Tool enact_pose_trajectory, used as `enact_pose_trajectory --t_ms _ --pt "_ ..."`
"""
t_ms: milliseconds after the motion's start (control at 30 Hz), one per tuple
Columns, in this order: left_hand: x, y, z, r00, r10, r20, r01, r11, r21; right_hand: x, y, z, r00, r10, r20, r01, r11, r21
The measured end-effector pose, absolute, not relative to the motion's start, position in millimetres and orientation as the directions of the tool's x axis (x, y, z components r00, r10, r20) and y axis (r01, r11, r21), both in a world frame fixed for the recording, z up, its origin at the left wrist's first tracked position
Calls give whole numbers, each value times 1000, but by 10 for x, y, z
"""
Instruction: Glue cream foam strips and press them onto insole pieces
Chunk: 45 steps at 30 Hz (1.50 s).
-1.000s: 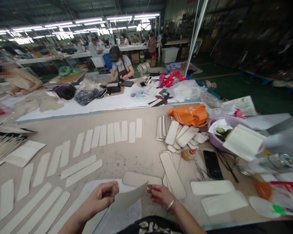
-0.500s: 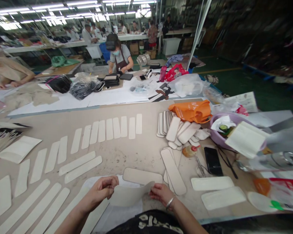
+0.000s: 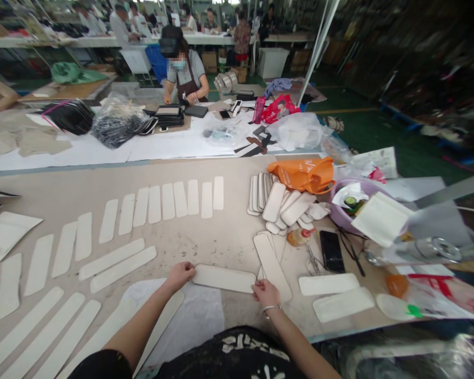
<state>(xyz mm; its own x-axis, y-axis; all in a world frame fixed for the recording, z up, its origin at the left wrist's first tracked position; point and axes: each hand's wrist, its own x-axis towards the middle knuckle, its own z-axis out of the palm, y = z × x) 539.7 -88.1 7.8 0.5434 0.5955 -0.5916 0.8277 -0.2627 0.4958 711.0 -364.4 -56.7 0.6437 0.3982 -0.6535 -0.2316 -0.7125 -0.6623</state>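
A long cream strip with rounded ends [image 3: 224, 279] lies across the worktop in front of me. My left hand [image 3: 184, 273] pinches its left end, and at its right end are the closed fingers of my right hand [image 3: 265, 292]. Only one outline shows there, so whether two layers lie together I cannot tell. Just right of it, more dark-edged strips [image 3: 272, 263] overlap at a slant. Under my left forearm, a white sheet [image 3: 205, 310] and another pale strip [image 3: 164, 318] are partly covered.
Rows of pale strips [image 3: 109, 221] spread over the left side. At right are a heap of strips [image 3: 274, 202], a glue bottle [image 3: 299, 237], scissors [image 3: 313, 260], a phone [image 3: 332, 251] and a purple basin [image 3: 339, 210]. A co-worker [image 3: 185, 73] sits across the table.
Both hands have moved forward, bringing the bent strip from near my body to the flat dark-edged piece on the table. The strip now looks flat. The view has tilted down slightly.
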Motion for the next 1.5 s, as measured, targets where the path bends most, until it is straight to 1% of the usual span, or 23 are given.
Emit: enact_pose_trajectory --t_ms 167,367,500,833,1500 --pt "5492 -875 -60 539 606 -584 841 -359 404 7145 -3624 -567 708 356 -610 -105 -800 -590" --pt "5509 -888 -97 536 605 -589 843 -428 326 7199 -3621 -556 712 395 -580 45 -851 -523" --pt "5505 -889 -95 543 604 -583 834 -467 293 7223 -3602 -543 709 416 -570 100 -859 -503" --pt "5517 -960 -142 590 595 -546 795 -548 260 7238 -3538 -462 721 411 -558 123 -868 -481" --pt "5528 -899 -166 569 577 -586 806 -534 257 7276 -3495 -459 707 396 -586 135 -889 -437"
